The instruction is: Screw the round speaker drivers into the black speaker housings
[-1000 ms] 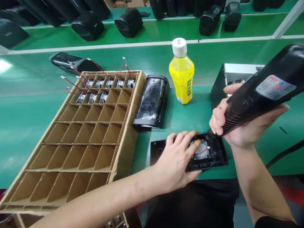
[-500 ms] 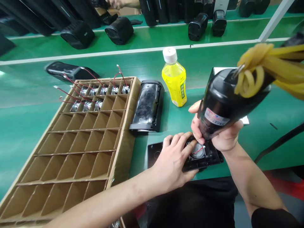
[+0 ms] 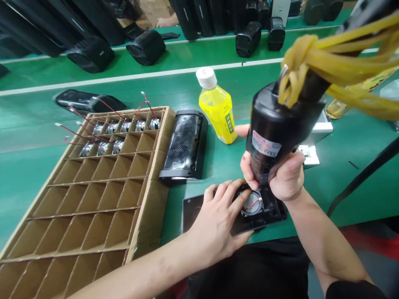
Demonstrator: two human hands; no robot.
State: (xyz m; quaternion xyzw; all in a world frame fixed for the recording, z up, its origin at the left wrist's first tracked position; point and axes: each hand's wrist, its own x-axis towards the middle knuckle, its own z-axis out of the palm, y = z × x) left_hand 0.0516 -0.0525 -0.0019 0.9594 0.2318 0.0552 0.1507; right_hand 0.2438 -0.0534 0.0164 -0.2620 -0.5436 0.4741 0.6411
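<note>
My right hand [image 3: 286, 176] is wrapped round a black electric screwdriver [image 3: 274, 124], whose body stands tilted over a black speaker panel [image 3: 196, 209]. The driver's tip is hidden behind my fingers and the panel's rim. A round speaker driver [image 3: 252, 203] with a red wire and white plug sits in the panel. My left hand [image 3: 221, 216] grips the panel, fingers across its top beside the speaker driver and thumb at the near edge. Yellow elastic bands [image 3: 305, 62] are knotted to the screwdriver's top end.
A divided cardboard box [image 3: 149, 178] at left holds several wired speaker drivers in its far rows. Beside it lies a black speaker housing [image 3: 183, 145]. A yellow drink bottle [image 3: 216, 108] stands beyond. Black speakers [image 3: 146, 47] line the back; a black cable [image 3: 364, 182] runs at right.
The view has shifted, so the box, bottle and panel appear further left and slightly lower. Both hands keep their hold on the panel and the screwdriver. At the back another person's hand has moved.
</note>
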